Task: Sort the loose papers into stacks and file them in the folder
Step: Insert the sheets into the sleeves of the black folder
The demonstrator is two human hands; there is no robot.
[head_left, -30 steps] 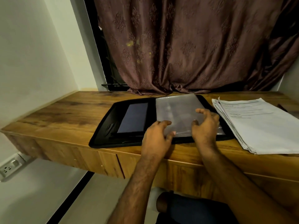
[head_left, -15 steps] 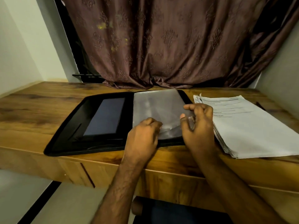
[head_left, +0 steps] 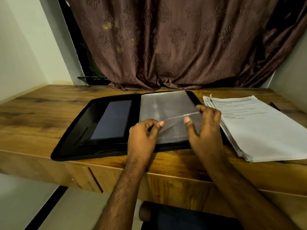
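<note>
Nearest to us, a dark-clothed knee (head_left: 182, 218) is sitting under the desk edge, cut off by the bottom border; we are not making out more of it. Both forearms are reaching up from there. Our left hand (head_left: 142, 138) is pinching the near left corner of the top clear sleeve (head_left: 176, 125), thumb on top and curled fingers underneath, mostly hidden. Our right hand (head_left: 206, 131) is gripping the same sleeve's right side, thumb pressing on the film, fingers curled round its edge and partly hidden behind it. The film between the two thumbs is lifting and creasing; how many sleeves are lying under it we are not able to tell.

Under and beyond the fingers, the black folder (head_left: 74, 143) is lying open flat, its near edge running along the desk front. Left of our left fingers, a dark rectangular pocket panel (head_left: 113, 120) is sitting in the folder's left half; its contents are too dark to read. Just right of our right fingers, the stack of loose papers (head_left: 265, 130) is resting on the desk, not in the folder, printed lines too blurred to read, right corner cut off by the frame.

The wooden desk (head_left: 41, 117) is spanning wall to wall. Behind it a brown patterned curtain (head_left: 174, 44) is hanging down to the desktop, with pale walls (head_left: 21, 47) on either side.
</note>
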